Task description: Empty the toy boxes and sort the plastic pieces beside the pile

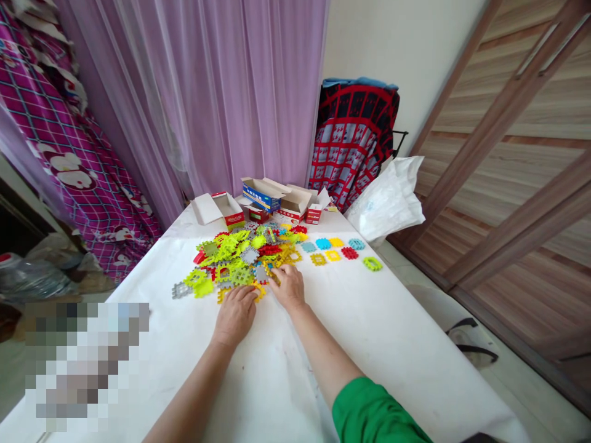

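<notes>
A heap of flat plastic building tiles (240,255) in lime, yellow, grey and red lies on the white table (378,332). Both hands rest at the heap's near edge. My left hand (235,314) lies palm down, its fingertips touching a yellow tile (257,290). My right hand (287,285) has its fingers curled onto tiles at the heap's near right; what they grip is hidden. To the right, separate tiles sit in two short rows: blue and yellow ones (323,243) behind, yellow and red ones (333,255) in front, a green one (372,264) apart.
Open cardboard boxes (265,203) stand at the table's far edge. A white plastic bag (388,200) lies at the far right corner, a chair draped with red cloth (353,138) behind it. Purple curtains (207,92) hang at the back; wooden wardrobe doors (512,154) stand at right.
</notes>
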A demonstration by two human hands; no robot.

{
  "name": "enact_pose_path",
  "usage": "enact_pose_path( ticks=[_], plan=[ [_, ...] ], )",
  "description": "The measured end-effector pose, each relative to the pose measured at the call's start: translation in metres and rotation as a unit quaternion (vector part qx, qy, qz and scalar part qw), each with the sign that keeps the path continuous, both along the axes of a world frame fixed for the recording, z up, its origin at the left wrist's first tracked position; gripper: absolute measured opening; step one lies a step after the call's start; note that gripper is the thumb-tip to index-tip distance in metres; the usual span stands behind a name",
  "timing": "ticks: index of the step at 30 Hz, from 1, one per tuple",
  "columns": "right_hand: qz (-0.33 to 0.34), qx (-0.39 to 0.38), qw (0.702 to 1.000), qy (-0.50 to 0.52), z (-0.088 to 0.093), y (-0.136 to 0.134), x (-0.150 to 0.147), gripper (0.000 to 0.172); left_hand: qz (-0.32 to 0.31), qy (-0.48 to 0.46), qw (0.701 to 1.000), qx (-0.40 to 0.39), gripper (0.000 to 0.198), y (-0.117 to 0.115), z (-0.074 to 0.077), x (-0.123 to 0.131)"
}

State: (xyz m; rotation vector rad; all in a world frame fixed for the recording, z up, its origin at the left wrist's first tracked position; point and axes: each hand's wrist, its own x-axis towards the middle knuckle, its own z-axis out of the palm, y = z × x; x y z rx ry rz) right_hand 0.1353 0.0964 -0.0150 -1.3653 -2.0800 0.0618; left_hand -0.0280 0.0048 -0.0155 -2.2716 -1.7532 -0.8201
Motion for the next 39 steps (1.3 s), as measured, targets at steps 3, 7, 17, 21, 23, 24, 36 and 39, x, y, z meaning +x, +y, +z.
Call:
enact_pose_path(
  ticks=[3, 7, 17, 21, 23, 24, 36, 39],
  plan=[
    [0.007, 0.002, 1.0, -0.002, -0.002, 0.004, -0.001, 0.015, -0.001, -0.001, 1.0, -0.001, 0.028, 0.0, 0.0, 0.0],
    [0.004, 0.033, 0.998, 0.046, -0.008, 0.005, 0.004, 0.016, 0.0, -0.007, 1.0, 0.004, 0.028, 0.001, -0.002, -0.002],
    [-0.198, -0.108, 0.961, 0.157, -0.015, 0.011, 0.105, 0.037, -0.012, -0.019, 1.0, -0.007, 0.028, 0.004, -0.005, -0.006],
    [-0.287, -0.09, 0.946, 0.118, -0.006, 0.011, 0.139, 0.039, -0.017, -0.019, 1.0, -0.015, 0.028, 0.004, -0.004, -0.006],
    [-0.297, -0.111, 0.945, 0.075, -0.001, 0.006, 0.138, 0.036, -0.018, -0.02, 0.999, -0.019, 0.028, 0.004, -0.004, -0.005],
    [-0.294, -0.122, 0.947, 0.048, 0.003, 0.002, 0.134, 0.036, -0.017, -0.021, 0.999, -0.021, 0.028, 0.004, -0.004, -0.005],
    [-0.206, -0.147, 0.961, -0.109, 0.019, 0.009, 0.083, 0.028, -0.028, -0.03, 0.999, -0.023, 0.029, 0.007, -0.009, -0.008],
    [-0.091, -0.157, 0.975, -0.127, 0.013, 0.019, 0.111, 0.042, -0.028, -0.031, 0.999, -0.027, 0.029, 0.007, -0.009, -0.008]
  ],
)
